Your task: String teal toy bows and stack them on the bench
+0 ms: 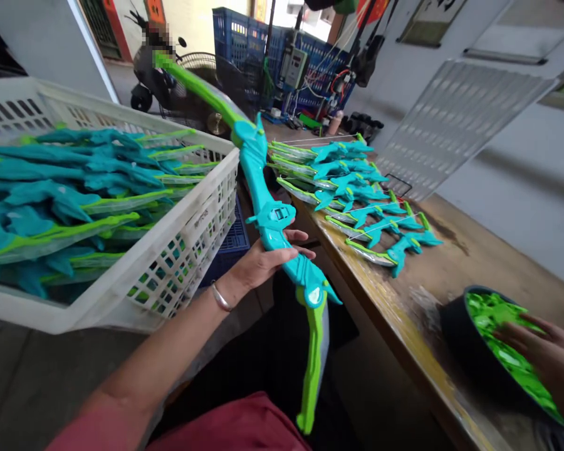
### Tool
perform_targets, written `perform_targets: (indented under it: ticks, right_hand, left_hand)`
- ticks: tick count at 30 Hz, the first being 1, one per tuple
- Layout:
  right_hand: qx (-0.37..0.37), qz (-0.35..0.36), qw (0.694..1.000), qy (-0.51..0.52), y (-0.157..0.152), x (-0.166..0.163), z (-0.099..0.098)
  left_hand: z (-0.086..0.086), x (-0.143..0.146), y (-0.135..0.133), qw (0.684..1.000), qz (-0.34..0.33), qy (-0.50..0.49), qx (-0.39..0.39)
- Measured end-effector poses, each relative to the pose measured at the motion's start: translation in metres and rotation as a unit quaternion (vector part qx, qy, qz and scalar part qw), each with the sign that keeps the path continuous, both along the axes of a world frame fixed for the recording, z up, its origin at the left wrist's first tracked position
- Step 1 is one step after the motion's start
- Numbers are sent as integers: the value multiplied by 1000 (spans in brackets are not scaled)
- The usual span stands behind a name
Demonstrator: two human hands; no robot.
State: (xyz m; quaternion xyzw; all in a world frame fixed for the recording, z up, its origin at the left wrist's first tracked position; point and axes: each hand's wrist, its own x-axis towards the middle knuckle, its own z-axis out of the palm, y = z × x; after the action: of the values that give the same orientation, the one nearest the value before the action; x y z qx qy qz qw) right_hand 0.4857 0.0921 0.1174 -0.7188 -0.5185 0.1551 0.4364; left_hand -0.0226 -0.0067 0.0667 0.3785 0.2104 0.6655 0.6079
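Observation:
My left hand (267, 257), with a silver bangle at the wrist, is wrapped round the lower grip of a toy bow (259, 181). The bow has a teal middle and green limbs with clear edges, and it slants across the view over my lap. A small rectangular recess shows in its teal centre. At the far right my right hand (540, 351) is over a dark round tub (455, 332), its fingers stretched and blurred at the green plastic pieces (498, 326) inside. Whether it pinches a piece I cannot tell.
On my left stands a white slatted crate (188, 250) piled with teal and green bows (75, 169). Several strung bows (352, 181) lie in a row on the wooden workbench (479, 275). Behind are blue crates (237, 47), a control box (295, 67) and a scooter (150, 75).

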Motion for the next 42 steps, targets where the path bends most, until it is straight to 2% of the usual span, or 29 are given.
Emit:
perform_targets:
  ticks: [1,2,4,6,10,12,14,17,19,21,27,33,36,42]
  right_hand:
    - [-56,36,994,86,-7,-26,7]
    - [-72,52,985,148,-15,-51,12]
    - [-57,59,972,220,-33,-101,16]
    - [-72,162,955,240,-54,-147,10]
    - [-80,358,887,280,-96,-225,-23]
    - [-100,393,863,303,-112,-252,-43]
    - [-126,396,849,327,-122,-268,-60]
    - [-139,384,844,348,-126,-275,-75]
    - [-138,381,847,343,-126,-273,-79]
    - [-133,377,858,324,-126,-270,-80]
    - [-109,342,888,287,-135,-270,-87]
    - [-52,377,906,187,-136,-271,-91]
    - [-31,390,911,134,-136,-271,-90]
    - [-41,397,914,71,-139,-273,-85]
  left_hand:
    - [-8,8,0,1000,8,-11,3]
    - [-16,17,-1,1000,11,-13,3]
    - [-35,38,-8,1000,1,-1,-8]
    - [-54,61,-21,999,-10,13,-28]
    - [-81,94,-55,997,-2,24,-77]
    - [-87,100,-69,993,0,61,-99]
    - [-92,99,-77,989,1,104,-106]
    - [-101,92,-82,991,-41,79,-95]
    - [-109,86,-83,991,-81,25,-103]
    - [-114,81,-83,987,-95,12,-128]
    - [-112,76,-80,982,-54,65,-166]
    - [-104,72,-78,969,-26,163,-182]
    - [-102,69,-77,959,-26,219,-176]
    - [-100,63,-73,950,-20,282,-135]
